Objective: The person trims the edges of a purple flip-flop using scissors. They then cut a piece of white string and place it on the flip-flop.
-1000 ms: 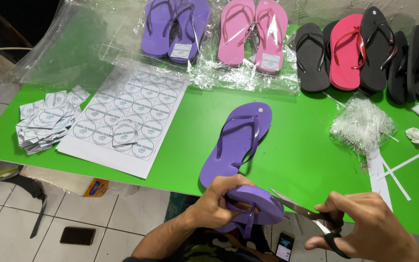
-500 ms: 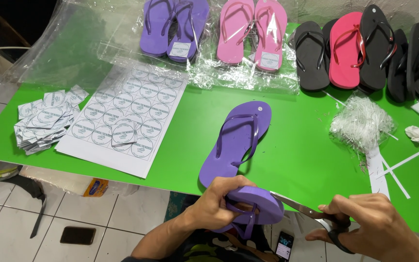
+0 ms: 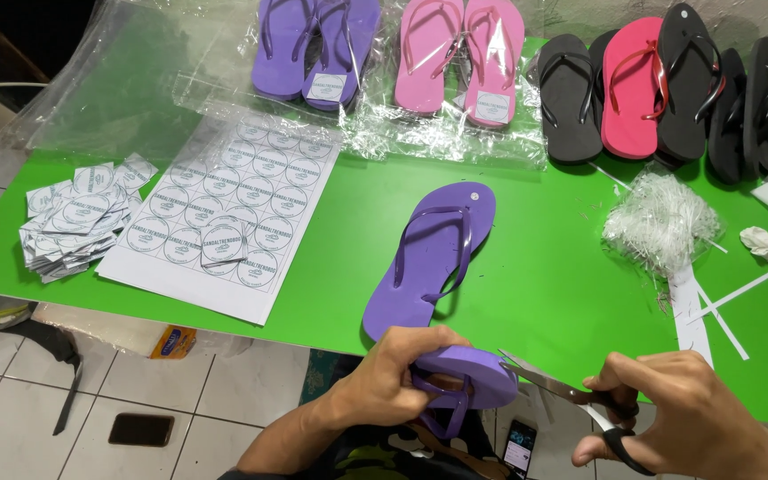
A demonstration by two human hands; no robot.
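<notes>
My left hand grips a purple flip-flop by its sole, strap side down, at the near edge of the green table. Scissors sit in my right hand, with the blades pointing left and touching the held flip-flop's edge. A second purple flip-flop lies flat on the table just beyond my hands.
A sheet of round labels and a pile of cut labels lie left. Bagged purple and pink pairs, then black and red flip-flops, line the back. Plastic ties and paper strips sit right. A phone lies on the floor.
The scissors' blades have moved left up against the held flip-flop. My right hand has shifted slightly lower and closer to it.
</notes>
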